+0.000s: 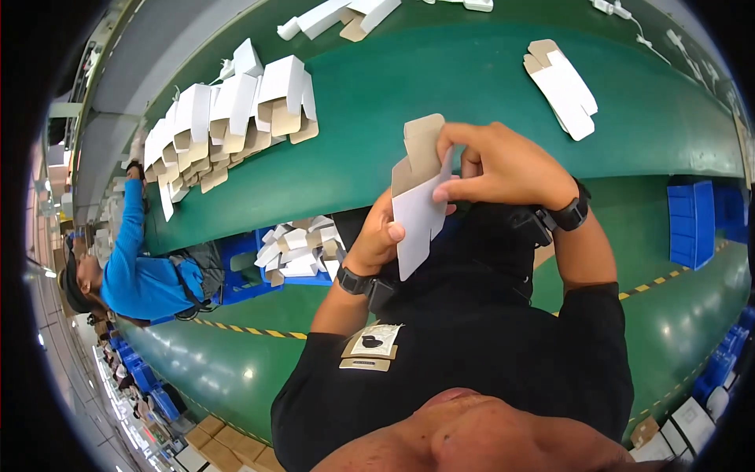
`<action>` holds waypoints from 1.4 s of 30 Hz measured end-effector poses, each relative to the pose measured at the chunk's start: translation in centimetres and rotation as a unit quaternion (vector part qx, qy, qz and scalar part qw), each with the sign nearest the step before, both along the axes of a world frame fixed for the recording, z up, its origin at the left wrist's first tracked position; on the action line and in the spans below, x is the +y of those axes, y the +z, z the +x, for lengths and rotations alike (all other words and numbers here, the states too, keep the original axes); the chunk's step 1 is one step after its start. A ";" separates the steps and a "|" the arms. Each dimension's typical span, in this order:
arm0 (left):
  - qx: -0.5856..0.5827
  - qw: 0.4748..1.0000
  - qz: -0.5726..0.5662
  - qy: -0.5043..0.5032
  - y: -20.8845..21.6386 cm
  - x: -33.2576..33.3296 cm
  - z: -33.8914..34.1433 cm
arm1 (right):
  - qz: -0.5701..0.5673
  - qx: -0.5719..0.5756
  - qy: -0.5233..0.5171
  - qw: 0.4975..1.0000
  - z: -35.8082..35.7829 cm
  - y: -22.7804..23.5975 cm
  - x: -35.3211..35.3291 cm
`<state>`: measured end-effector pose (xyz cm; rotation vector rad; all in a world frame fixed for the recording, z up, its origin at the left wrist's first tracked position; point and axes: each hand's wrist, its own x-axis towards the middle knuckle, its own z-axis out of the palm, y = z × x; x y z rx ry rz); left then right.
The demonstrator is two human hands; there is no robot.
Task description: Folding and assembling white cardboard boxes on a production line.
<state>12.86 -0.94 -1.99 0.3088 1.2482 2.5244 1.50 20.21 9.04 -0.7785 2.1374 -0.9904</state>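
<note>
Between my hands is a small white cardboard box (418,208), tilted, with its brown inside showing and its top end flaps standing up. My left hand (376,240) is closed round its lower left side, thumb on the white front face. With thumb and fingers my right hand (499,169) pinches the box's upper right edge by a side flap. Some of the right fingers are hidden behind the board. A flat, folded white carton (565,90) lies on the green table (472,79), beyond my right hand.
Rows of open white boxes (236,110) stand on the table at the left. A blue bin (295,252) of small white boxes sits below the near edge. A person in blue (149,275) works at far left. Blue crates (692,224) stand right; white plugs and cables (629,20) lie far right.
</note>
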 end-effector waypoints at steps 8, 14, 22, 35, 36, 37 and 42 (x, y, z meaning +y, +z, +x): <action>0.037 0.972 -0.118 0.198 0.2 1.4 -0.3 | -0.296 -0.056 -0.176 0.937 4.1 -6.6 -0.7; -0.018 0.995 -0.073 0.070 -0.7 0.6 -0.9 | -0.408 -0.141 -0.212 0.877 5.1 -10.3 -1.2; -0.013 0.987 -0.057 0.151 0.3 2.7 0.0 | -0.483 -0.006 -0.218 0.848 5.0 -9.6 -2.5; 0.159 0.957 -0.228 0.081 0.3 0.0 0.6 | -0.368 -0.002 -0.202 0.908 4.5 -7.6 -1.1; 0.178 0.951 -0.241 0.077 0.3 0.0 0.7 | -0.367 -0.001 -0.194 0.910 4.6 -7.7 -0.9; 0.177 0.952 -0.240 0.075 0.2 0.1 0.8 | -0.365 0.001 -0.186 0.912 4.7 -7.8 -0.8; 0.165 0.958 -0.218 0.081 0.2 0.5 0.8 | -0.345 -0.062 -0.205 0.914 4.6 -7.5 -0.8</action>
